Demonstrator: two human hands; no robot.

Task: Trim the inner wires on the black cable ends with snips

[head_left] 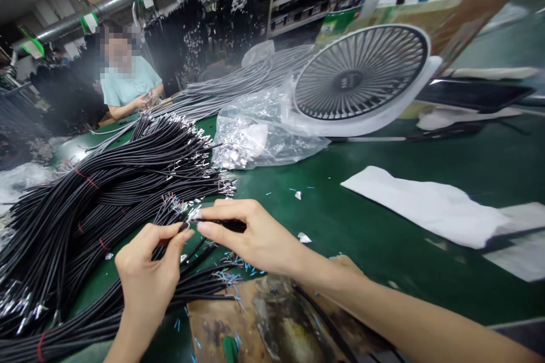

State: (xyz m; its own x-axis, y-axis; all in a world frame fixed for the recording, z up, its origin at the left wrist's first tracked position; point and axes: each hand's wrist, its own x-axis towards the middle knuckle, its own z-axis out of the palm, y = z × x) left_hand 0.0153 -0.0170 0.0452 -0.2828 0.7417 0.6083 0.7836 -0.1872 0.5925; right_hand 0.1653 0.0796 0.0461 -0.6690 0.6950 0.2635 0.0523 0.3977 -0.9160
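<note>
My left hand (149,266) pinches the end of a black cable (184,226) between thumb and forefinger. My right hand (255,235) meets it fingertip to fingertip, closed on a slim black tool (230,224) that runs back under the palm; its exact kind is hidden. A small silvery-white scrap (193,215) shows at the fingertips, between the two hands. Just behind them lie cable ends with thin red and blue wires (172,204). Below the hands, another bundle of black cables (191,286) has its coloured wire ends bared.
Large tied bundles of black cable (106,176) fill the left. A clear plastic bag (272,136) with silvery pieces lies beside a round fan (361,79). White paper (426,204) is on the green table (306,181). A stained board (213,323) sits nearest me. A co-worker (131,82) sits across.
</note>
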